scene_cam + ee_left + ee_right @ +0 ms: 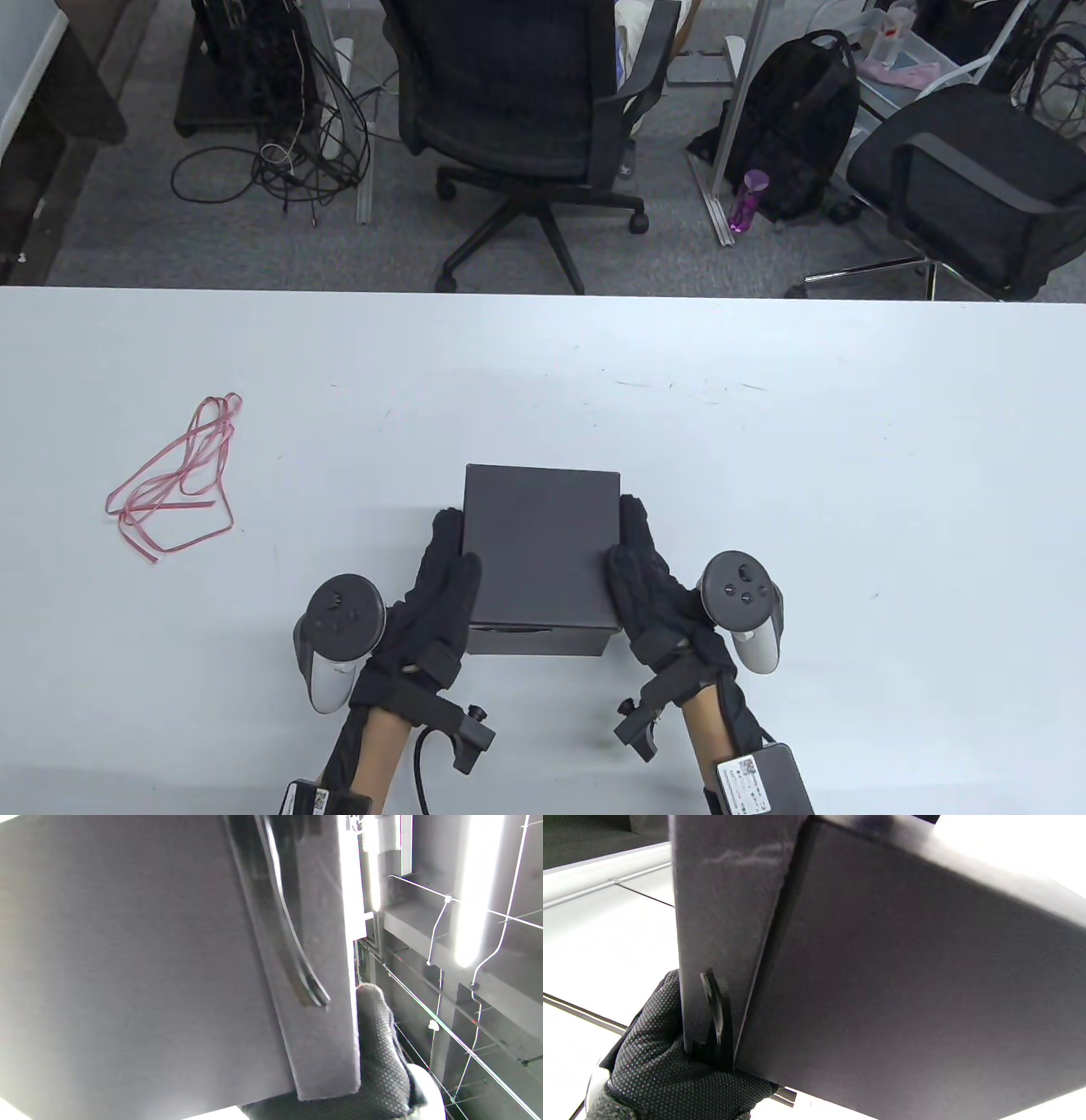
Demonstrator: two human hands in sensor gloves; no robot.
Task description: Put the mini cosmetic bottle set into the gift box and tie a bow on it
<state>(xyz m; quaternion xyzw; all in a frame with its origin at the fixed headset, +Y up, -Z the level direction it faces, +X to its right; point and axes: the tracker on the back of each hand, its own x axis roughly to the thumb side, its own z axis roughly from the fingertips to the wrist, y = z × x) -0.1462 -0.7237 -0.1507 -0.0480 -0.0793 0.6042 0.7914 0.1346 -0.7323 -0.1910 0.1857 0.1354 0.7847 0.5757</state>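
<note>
**Ribbon lies far left of the box I hold**

Off to the far left, the pink ribbon [174,480] lies loose, well apart from the gift box [541,552]. My left hand [437,586] clasps the box's left side and is nearer the ribbon; my right hand [649,586] clasps its right side. Box closed; bottles unseen.

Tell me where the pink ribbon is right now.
In the table view the pink ribbon lies loose on the white table, well left of the black gift box, untouched by either hand.
</note>
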